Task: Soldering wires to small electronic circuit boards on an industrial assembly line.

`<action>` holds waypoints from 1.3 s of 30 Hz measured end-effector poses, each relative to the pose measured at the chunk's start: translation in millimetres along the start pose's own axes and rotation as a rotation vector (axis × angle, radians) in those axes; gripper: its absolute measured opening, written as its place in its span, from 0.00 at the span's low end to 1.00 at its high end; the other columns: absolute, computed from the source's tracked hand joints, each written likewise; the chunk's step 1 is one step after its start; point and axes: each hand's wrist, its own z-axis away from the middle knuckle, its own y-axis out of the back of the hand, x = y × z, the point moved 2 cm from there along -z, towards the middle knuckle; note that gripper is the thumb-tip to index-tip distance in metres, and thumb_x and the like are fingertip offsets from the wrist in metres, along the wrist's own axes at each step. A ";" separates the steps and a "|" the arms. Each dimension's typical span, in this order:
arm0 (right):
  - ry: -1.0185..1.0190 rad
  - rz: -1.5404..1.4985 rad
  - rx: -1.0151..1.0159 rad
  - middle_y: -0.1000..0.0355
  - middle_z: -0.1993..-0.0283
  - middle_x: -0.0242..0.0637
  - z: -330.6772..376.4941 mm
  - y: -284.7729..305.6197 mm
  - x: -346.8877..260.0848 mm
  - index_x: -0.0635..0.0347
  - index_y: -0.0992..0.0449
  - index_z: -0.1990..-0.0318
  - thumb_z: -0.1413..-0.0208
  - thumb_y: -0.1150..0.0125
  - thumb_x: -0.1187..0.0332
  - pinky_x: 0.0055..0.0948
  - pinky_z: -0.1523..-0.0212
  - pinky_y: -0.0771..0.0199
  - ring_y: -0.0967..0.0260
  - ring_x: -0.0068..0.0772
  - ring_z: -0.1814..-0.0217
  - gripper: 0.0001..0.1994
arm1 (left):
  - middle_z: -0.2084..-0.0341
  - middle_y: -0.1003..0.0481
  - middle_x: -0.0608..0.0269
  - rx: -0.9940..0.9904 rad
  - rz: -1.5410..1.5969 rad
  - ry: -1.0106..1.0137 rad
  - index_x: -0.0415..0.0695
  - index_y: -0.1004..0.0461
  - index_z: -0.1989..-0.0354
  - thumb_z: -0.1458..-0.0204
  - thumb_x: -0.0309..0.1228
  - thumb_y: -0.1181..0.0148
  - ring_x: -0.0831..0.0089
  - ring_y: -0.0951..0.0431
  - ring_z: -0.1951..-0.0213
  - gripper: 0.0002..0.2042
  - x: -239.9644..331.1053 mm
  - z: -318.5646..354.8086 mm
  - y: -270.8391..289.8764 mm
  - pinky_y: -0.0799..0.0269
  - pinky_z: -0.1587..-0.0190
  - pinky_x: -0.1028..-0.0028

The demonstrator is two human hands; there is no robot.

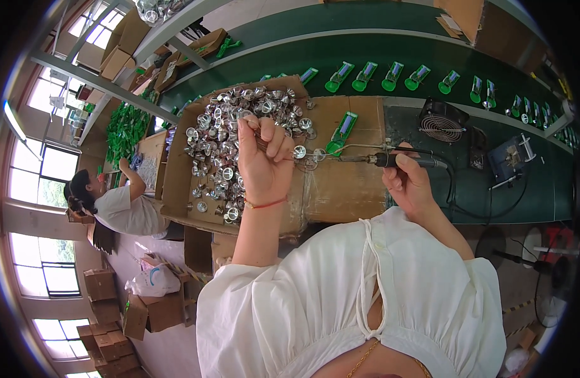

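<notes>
My right hand [408, 179] grips a soldering iron [383, 160] by its black handle, and the tip points left over the cardboard. A thin bent metal tube [365, 147] runs alongside the iron. Curled into a closed grip, my left hand [265, 160] is raised over the right side of a carton of small shiny silver cups; what its fingers hold is mostly hidden. Beside those fingers, close to the iron's tip, is a silver cup [299, 152]. Just beyond the tip a green plastic housing [344, 131] with a pale inner part lies on the cardboard.
The open carton [176, 183] stands at left. A green belt [422, 47] carries several green housings [364, 77] along the far side. To the right are a small fan [442, 121], a blue iron stand [512, 160] and cables. Another person [126, 208] works at far left.
</notes>
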 end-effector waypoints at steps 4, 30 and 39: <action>0.011 0.019 0.045 0.35 0.81 0.34 -0.3 0.9 2.5 0.56 0.35 0.70 0.52 0.48 0.71 0.16 0.82 0.44 0.46 0.16 0.86 0.04 | 0.85 0.43 0.71 0.038 -0.110 -0.052 0.49 0.39 0.73 0.43 0.37 0.65 0.84 0.49 0.85 0.10 -0.3 0.8 -0.9 0.53 0.84 0.84; 0.010 0.065 0.062 0.34 0.81 0.37 -1.1 -4.8 7.1 0.59 0.35 0.71 0.54 0.47 0.72 0.15 0.81 0.42 0.43 0.17 0.86 0.04 | 0.86 0.38 0.67 -0.114 -0.918 -0.710 0.39 0.36 0.71 0.44 0.35 0.59 0.85 0.45 0.86 0.12 28.4 21.5 -13.3 0.50 0.84 0.85; 0.000 0.050 0.066 0.34 0.81 0.36 -2.7 -1.0 8.1 0.59 0.35 0.71 0.54 0.46 0.72 0.16 0.83 0.44 0.44 0.17 0.87 0.04 | 0.85 0.37 0.65 -0.068 -0.872 -0.772 0.39 0.38 0.72 0.44 0.34 0.60 0.84 0.43 0.86 0.11 34.1 21.2 -11.9 0.49 0.84 0.86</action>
